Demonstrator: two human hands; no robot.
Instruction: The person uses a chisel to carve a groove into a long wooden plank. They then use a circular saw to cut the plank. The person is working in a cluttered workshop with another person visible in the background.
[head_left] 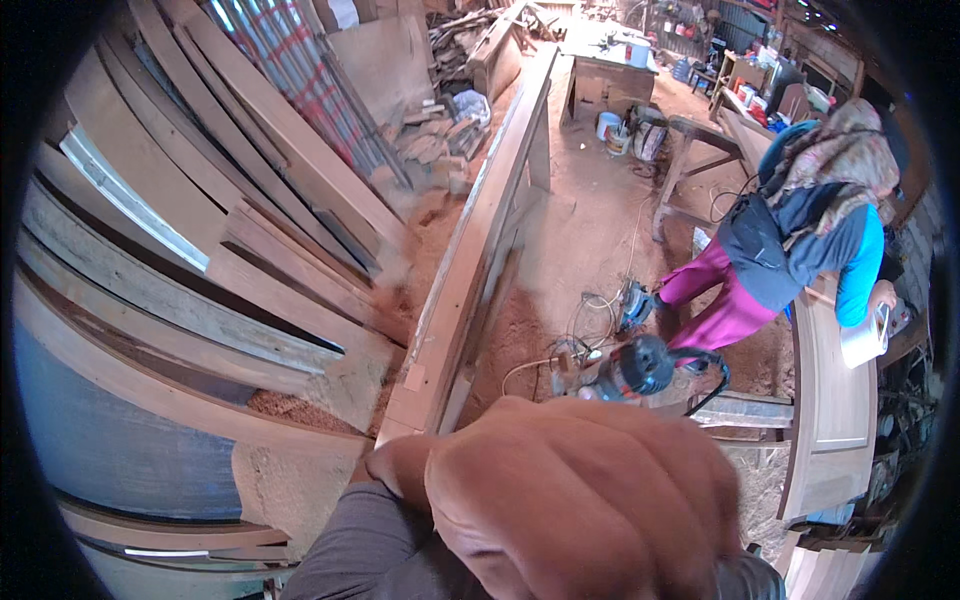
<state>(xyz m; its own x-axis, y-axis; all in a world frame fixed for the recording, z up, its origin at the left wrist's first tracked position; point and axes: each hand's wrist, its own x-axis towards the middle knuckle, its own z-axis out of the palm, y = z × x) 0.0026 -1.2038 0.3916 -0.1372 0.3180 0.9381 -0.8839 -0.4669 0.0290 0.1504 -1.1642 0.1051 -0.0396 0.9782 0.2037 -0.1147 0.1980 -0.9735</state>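
My right hand (590, 500) fills the lower middle, very close, its fingers curled into a fist. Whatever lies inside it is hidden. Behind it, only a small edge of my left hand (402, 466) shows at the end of a grey sleeve (375, 545); its fingers are covered. Just beyond the fist appears a corded power tool (643, 368) with a dark rounded motor end; its lower part is hidden, and I cannot tell whether a hand touches it. A long wooden beam (470, 265) runs away from beside my left hand.
Boards (165, 180) lean along the left. At the right, a co-worker (800, 220) bends over a wooden panel (838, 400), with a white container (864, 340) by one hand. A blue power tool (634, 305) and cables lie on the floor. A workbench (610, 85) stands far back.
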